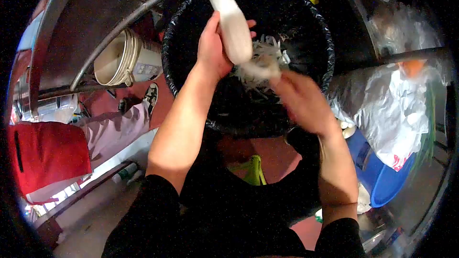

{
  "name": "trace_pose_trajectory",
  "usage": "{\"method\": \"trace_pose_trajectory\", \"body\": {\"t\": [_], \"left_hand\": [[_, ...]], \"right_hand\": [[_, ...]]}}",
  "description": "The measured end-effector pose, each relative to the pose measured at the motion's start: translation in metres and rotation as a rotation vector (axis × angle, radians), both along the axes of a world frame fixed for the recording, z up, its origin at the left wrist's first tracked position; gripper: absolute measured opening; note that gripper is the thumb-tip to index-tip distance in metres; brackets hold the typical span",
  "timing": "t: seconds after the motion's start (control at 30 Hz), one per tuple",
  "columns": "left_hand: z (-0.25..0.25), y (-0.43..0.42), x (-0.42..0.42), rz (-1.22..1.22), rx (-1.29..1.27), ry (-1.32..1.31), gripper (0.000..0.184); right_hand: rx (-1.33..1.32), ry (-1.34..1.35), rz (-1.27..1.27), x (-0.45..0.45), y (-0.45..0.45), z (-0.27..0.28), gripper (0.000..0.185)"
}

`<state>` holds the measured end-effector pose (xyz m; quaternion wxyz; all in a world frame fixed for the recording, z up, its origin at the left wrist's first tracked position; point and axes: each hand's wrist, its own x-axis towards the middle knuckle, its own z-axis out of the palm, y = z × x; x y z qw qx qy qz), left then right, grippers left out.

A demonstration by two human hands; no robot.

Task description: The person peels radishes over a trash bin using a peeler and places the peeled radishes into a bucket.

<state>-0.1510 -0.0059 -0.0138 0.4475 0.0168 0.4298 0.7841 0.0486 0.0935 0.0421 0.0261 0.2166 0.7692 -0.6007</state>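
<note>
My left hand (213, 48) is closed around a long white daikon radish (233, 26), tilted with its lower end toward me. Smeared by motion, my right hand (301, 96) is closed just right of that lower end. A pale, blurred tool (262, 71) that looks like a peeler extends from its fingers toward the radish; its exact shape is unclear. Beneath both hands stands a round bin lined with a black plastic bag (306, 19). Thin whitish peelings (267, 48) lie in a heap inside it.
At the left are nested white buckets (126, 62) behind a metal rail (138, 12), and a person in a red garment (52, 155). To the right are a white plastic bag (382, 110) and a blue tub (387, 174). Something yellow-green (256, 169) is on the red floor below.
</note>
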Motion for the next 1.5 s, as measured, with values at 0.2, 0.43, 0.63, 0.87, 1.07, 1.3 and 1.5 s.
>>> {"method": "trace_pose_trajectory", "body": {"t": [0.2,0.43,0.63,0.87,1.07,1.3,1.5], "left_hand": [[0.008,0.013,0.049,-0.147,-0.035,-0.120,0.054],[-0.005,0.017,0.059,-0.157,-0.138,-0.028,0.057],[-0.008,-0.007,-0.023,0.279,-0.156,-0.152,0.053],[0.005,0.003,0.024,0.005,0.000,-0.193,0.052],[-0.001,0.009,0.024,0.060,-0.040,-0.141,0.054],[0.009,-0.017,-0.017,0.314,-0.002,-0.191,0.051],[0.015,0.008,0.022,0.183,-0.100,-0.151,0.054]], "right_hand": [[0.200,0.110,-0.296,-0.028,0.034,-0.016,0.045],[0.220,0.046,-0.261,-0.040,0.026,-0.030,0.047],[0.191,-0.197,0.514,0.000,-0.032,-0.007,0.039],[0.117,0.098,-0.140,-0.029,0.012,-0.011,0.045],[0.205,0.069,-0.125,-0.036,-0.008,-0.012,0.043],[-0.018,-0.152,0.155,-0.005,-0.010,-0.005,0.040],[0.144,0.168,-0.138,-0.034,-0.009,-0.014,0.035]]}}
